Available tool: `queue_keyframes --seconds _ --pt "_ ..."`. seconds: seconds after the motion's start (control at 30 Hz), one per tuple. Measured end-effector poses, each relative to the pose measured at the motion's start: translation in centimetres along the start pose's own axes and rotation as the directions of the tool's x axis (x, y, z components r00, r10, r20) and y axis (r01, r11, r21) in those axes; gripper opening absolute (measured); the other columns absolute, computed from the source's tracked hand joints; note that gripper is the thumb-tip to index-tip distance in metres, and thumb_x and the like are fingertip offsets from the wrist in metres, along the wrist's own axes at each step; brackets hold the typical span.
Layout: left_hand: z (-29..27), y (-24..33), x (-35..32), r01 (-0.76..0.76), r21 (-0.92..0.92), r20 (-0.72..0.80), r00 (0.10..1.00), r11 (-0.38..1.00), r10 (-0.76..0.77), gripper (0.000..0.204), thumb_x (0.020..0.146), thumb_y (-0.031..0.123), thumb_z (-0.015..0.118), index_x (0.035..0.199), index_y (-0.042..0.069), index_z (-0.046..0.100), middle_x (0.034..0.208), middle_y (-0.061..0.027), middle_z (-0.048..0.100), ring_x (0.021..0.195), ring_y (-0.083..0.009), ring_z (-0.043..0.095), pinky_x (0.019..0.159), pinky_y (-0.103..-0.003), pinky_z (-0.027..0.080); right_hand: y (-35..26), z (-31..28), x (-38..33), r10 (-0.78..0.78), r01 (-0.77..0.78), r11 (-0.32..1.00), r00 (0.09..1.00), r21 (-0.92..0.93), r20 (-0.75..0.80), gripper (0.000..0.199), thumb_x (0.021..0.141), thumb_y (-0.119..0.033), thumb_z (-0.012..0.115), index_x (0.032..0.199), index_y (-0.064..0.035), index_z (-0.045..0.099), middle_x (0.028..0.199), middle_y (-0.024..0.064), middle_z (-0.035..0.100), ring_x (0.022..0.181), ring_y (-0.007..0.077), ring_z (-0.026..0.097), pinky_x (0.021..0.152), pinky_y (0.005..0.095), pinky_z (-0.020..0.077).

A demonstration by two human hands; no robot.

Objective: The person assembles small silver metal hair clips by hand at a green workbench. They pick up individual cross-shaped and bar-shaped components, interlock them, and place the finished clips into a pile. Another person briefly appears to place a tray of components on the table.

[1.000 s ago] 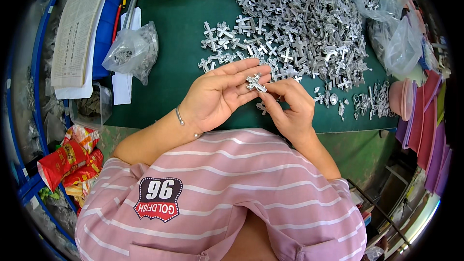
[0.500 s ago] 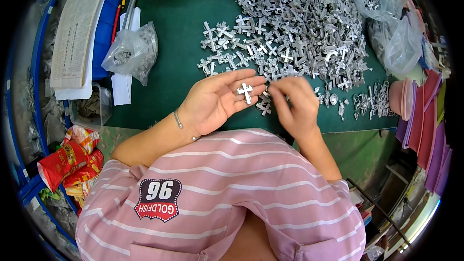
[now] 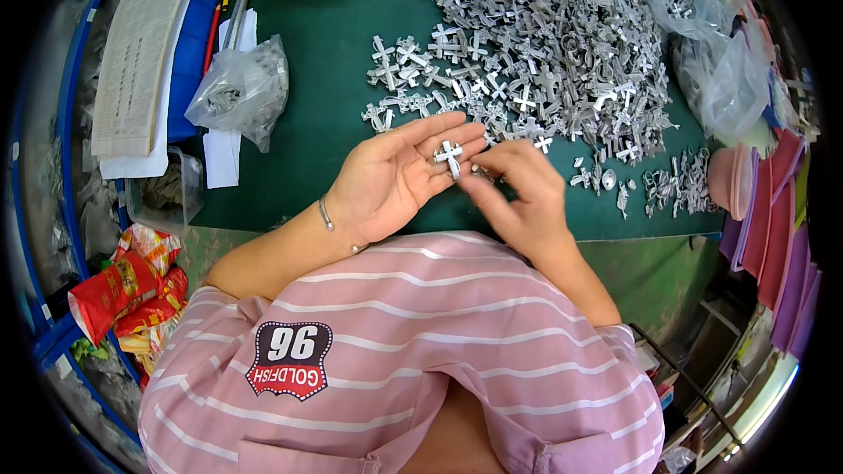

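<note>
My left hand (image 3: 395, 174) is palm up with its fingers stretched out flat. A silver-grey metal cross pendant (image 3: 449, 156) lies across those fingers, carried rather than gripped. My right hand (image 3: 524, 197) is close beside it, thumb and fingers drawn together at the pendant's lower end. Whatever its fingertips pinch, if anything, is hidden and too small to make out. Beyond both hands spreads a large heap of similar grey metal crosses (image 3: 562, 61) on a dark green tabletop (image 3: 325, 61). A smaller group of crosses (image 3: 404, 61) lies at the heap's left edge.
Clear plastic bags (image 3: 241, 92) of parts stand to the left and at the far edge. Far left are a blue tray (image 3: 200, 31) with papers and a plastic tub (image 3: 167, 193). Loose pieces (image 3: 676, 183) and a pink cup (image 3: 725, 177) lie to the right.
My right hand has moved left and slightly nearer me, from beside the left fingertips to the pendant. The pendant has shifted slightly on my left fingers, and its top has tilted.
</note>
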State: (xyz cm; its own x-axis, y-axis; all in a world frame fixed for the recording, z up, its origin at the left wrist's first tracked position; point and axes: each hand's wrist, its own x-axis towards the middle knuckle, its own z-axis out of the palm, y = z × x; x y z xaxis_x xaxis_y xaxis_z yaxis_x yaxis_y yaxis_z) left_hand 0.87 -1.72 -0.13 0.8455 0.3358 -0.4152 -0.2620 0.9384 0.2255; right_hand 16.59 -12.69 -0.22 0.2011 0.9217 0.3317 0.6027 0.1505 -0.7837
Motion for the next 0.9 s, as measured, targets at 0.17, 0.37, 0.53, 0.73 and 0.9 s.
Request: queue_keyframes --seconds 0.17,0.37,0.53,0.73,0.9 --pt "0.5 -0.4 0.1 -0.033 0.146 0.002 0.999 0.989 0.033 0.043 0.093 0.006 0.045 0.134 -0.005 0.038 0.136 -0.023 0.044 0.124 -0.029 0.047 0.105 -0.039 0.038 -0.1 1.1 -0.4 -0.022 0.02 1.0 0.995 -0.014 -0.094 0.017 0.07 -0.002 0.075 0.084 -0.0016 0.064 0.076 0.0083 0.062 0.059 0.0205 0.059 0.051 0.0294 0.0472" --pt "-0.1 -0.8 -0.1 0.034 0.189 -0.075 0.997 0.981 -0.02 0.039 0.094 0.009 0.046 0.131 -0.004 0.042 0.133 -0.0226 0.047 0.122 -0.0294 0.049 0.105 -0.041 0.039 0.1 1.0 -0.5 -0.189 0.165 0.976 0.965 -0.14 -0.184 0.018 0.068 0.002 0.073 0.084 -0.0009 0.065 0.076 0.0089 0.063 0.059 0.0218 0.06 0.05 0.0294 0.0463" --pt "0.1 -0.4 -0.2 0.092 0.09 -0.068 0.994 0.992 -0.086 0.041 0.098 0.02 0.04 0.129 -0.006 0.042 0.132 -0.0243 0.047 0.123 -0.0322 0.047 0.105 -0.042 0.038 0.3 0.7 -0.6 -0.339 0.32 0.935 0.933 -0.155 -0.118 0.021 0.065 0.004 0.072 0.085 -0.0007 0.065 0.08 0.0092 0.063 0.065 0.0246 0.061 0.055 0.0324 0.0474" --pt "0.6 -0.2 -0.1 0.035 -0.06 -0.073 0.997 0.998 -0.039 0.044 0.099 0.022 0.033 0.131 -0.007 0.04 0.135 -0.0258 0.043 0.128 -0.0354 0.041 0.107 -0.044 0.036 1.6 -0.3 0.0 -0.12 0.062 0.956 0.974 -0.288 -0.189 0.018 0.071 0.002 0.07 0.087 -0.0001 0.063 0.085 0.0131 0.061 0.075 0.0288 0.059 0.064 0.0355 0.0477" --pt "0.7 0.0 -0.1 0.005 -0.121 -0.007 1.0 0.993 -0.006 0.045 0.099 0.022 0.032 0.134 -0.007 0.035 0.14 -0.0243 0.039 0.131 -0.0351 0.039 0.109 -0.044 0.034 1.6 -0.5 -0.3 -0.05 0.012 0.98 0.982 -0.2 -0.184 0.017 0.073 0.002 0.07 0.088 0.0003 0.063 0.084 0.0123 0.061 0.072 0.0264 0.059 0.061 0.0336 0.0475"
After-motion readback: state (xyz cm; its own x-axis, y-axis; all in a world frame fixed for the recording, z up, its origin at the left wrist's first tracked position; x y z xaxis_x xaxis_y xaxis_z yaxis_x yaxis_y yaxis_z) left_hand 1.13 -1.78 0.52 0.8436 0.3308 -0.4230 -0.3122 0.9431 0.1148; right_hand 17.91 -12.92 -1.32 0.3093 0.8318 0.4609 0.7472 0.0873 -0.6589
